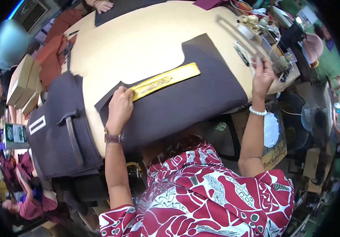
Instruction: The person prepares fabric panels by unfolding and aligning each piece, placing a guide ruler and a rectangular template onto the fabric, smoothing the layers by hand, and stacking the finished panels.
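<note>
Dark cut fabric [174, 102] lies across the table before me, with a curved notch in its far edge. On it rests a yellow strip [166, 80] with dark worn marks, slanting up to the right. My left hand [120, 107] has its fingers closed at the strip's left end, near the fabric's edge. Raised at the right side of the table, my right hand [263, 77] is closed on a long narrow beige frame [235, 33], smeared by motion, pointing away from me.
A dark fabric stack [59, 130] carrying a white rectangular frame [37, 125] and a dark strap-like tool [73, 136] hangs over the left edge. Scissors [68, 53] lie beyond. Another person's hand [103, 6] rests on dark cloth at the far side. Clutter [257, 27] crowds the right corner.
</note>
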`<act>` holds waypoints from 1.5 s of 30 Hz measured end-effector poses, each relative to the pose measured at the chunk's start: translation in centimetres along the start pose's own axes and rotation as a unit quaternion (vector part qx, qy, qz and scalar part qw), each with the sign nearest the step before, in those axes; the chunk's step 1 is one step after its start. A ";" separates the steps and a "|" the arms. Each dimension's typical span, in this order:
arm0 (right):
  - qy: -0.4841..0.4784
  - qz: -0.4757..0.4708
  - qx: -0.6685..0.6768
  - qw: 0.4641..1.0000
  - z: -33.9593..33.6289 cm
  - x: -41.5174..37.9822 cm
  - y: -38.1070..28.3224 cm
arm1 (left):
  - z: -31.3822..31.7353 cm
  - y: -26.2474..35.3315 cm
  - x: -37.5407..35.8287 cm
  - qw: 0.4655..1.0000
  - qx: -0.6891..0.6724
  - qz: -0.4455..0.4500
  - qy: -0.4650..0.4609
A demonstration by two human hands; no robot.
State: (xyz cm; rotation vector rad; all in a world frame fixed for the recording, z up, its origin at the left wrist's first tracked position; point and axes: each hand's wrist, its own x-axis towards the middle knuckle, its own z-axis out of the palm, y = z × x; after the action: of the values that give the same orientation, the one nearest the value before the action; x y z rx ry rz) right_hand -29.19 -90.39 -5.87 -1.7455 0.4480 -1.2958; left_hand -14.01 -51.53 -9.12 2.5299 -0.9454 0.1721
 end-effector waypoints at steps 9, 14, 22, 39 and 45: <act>-0.350 0.303 0.077 0.883 8.3 -9.6 -3.9 | -1.4 -1.4 0.5 0.981 -0.159 -0.067 -0.093; -0.359 0.308 0.018 0.881 9.2 -9.9 -3.8 | -0.9 -1.6 -0.2 0.984 -0.150 -0.050 -0.081; -0.362 0.300 -0.022 0.882 9.5 -9.7 -3.6 | -1.2 -0.6 -0.7 0.987 -0.144 -0.036 -0.061; -0.271 0.219 -0.112 0.931 9.5 -10.4 -3.6 | -1.3 0.5 -0.7 0.986 -0.142 -0.052 -0.067; -0.271 0.203 -0.133 0.932 9.8 -10.3 -3.1 | -0.7 0.1 -0.9 0.982 -0.167 -0.061 -0.065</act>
State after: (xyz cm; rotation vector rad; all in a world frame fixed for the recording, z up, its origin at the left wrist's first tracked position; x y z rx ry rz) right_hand -25.04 -77.04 -9.80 -2.0057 0.6368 -0.4448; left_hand -14.72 -50.80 -8.69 2.2962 -0.7881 -0.1776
